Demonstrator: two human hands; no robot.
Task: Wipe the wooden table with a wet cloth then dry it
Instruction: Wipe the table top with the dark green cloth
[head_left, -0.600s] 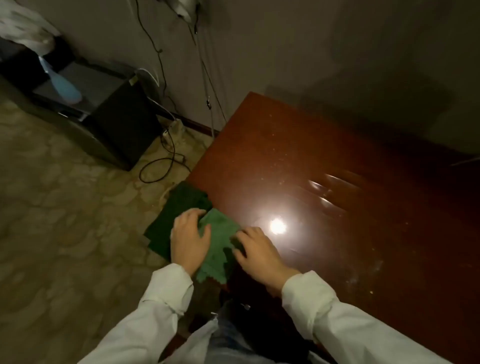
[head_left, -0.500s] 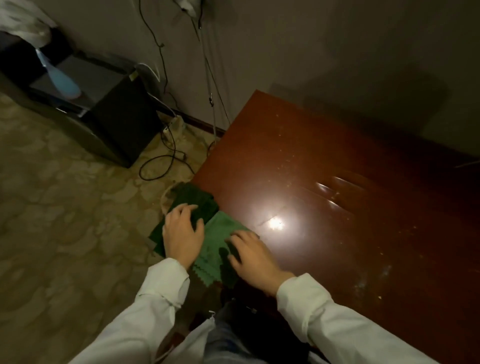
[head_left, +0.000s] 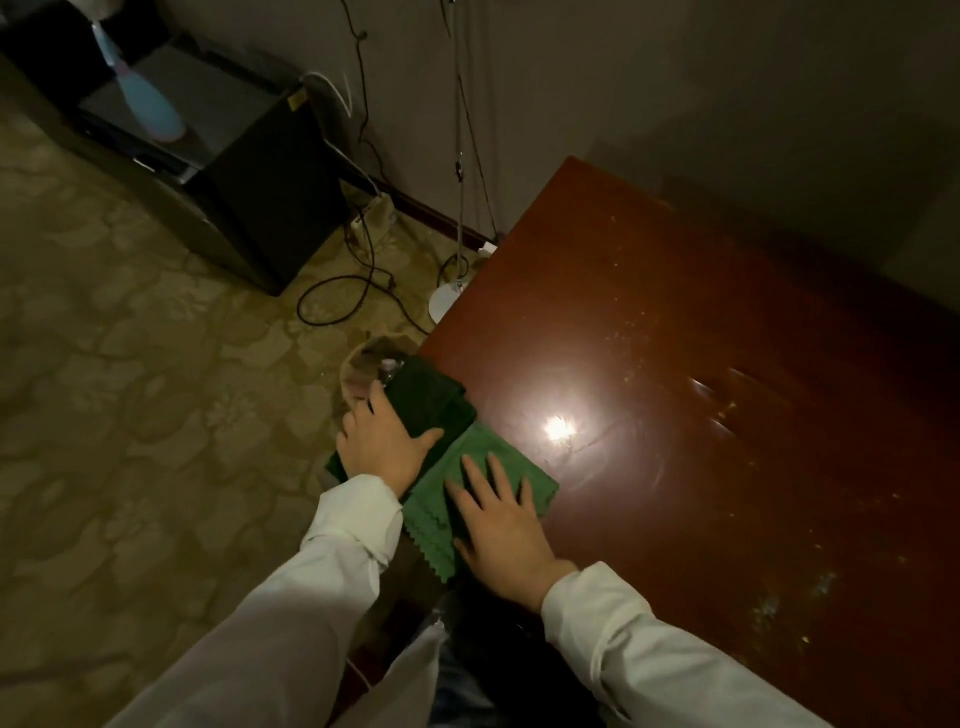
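The glossy reddish wooden table (head_left: 675, 364) fills the right of the view, with specks and streaks on its surface and a bright light glare near its left corner. Two cloths lie at that near left corner. A dark green cloth (head_left: 431, 400) hangs partly over the edge, and my left hand (head_left: 387, 441) rests flat on it. A lighter green cloth (head_left: 467, 467) with a zigzag edge lies beside it, and my right hand (head_left: 501, 525) presses on it with fingers spread straight.
A black cabinet (head_left: 260, 197) stands on the patterned carpet at the upper left, with a light blue object (head_left: 145, 104) on top. Cables (head_left: 358, 280) and a white lamp base (head_left: 447, 301) lie on the floor by the table's left edge. A wall runs behind the table.
My right hand has moved fully onto the lighter cloth and spread flat. My left hand has shifted slightly onto the dark cloth. The view has tilted a little.
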